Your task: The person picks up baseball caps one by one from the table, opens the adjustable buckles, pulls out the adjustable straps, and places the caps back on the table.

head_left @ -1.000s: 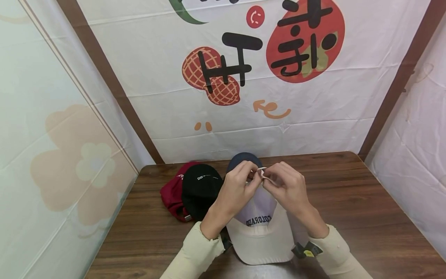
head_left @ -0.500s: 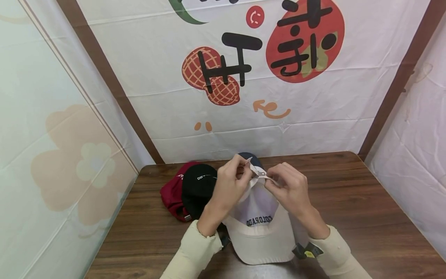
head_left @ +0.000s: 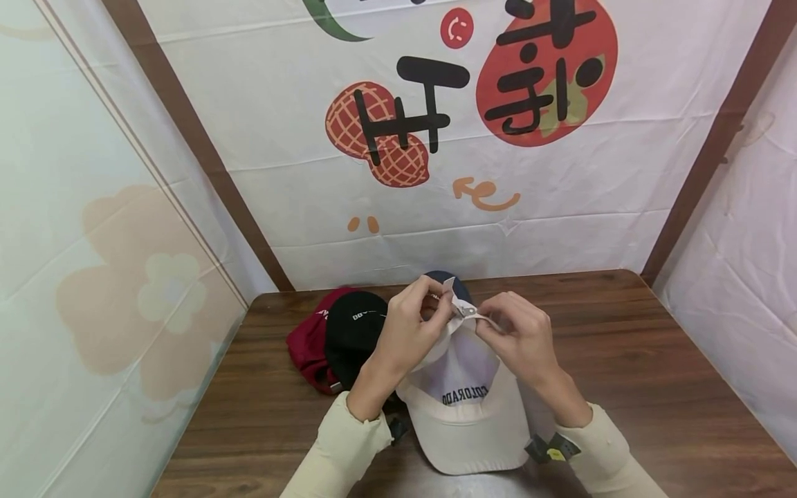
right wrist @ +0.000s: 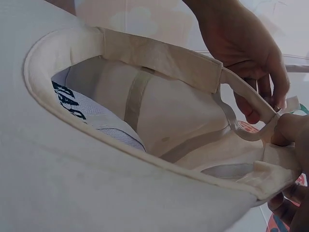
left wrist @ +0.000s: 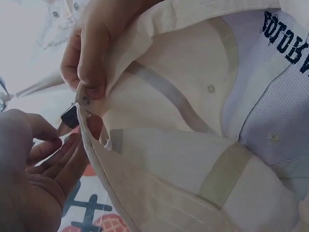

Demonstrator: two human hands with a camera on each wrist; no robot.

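Cream cap point(head_left: 471, 439); buckle point(left wrist: 70, 116) only in head, left wrist views

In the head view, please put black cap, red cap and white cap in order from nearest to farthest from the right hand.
From the right hand:
1. White cap, pinched at its strap.
2. Black cap, left of it.
3. Red cap, farthest left, partly covered.

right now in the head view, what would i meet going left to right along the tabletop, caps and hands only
By their visible middles: red cap, black cap, left hand, cream cap, right hand.
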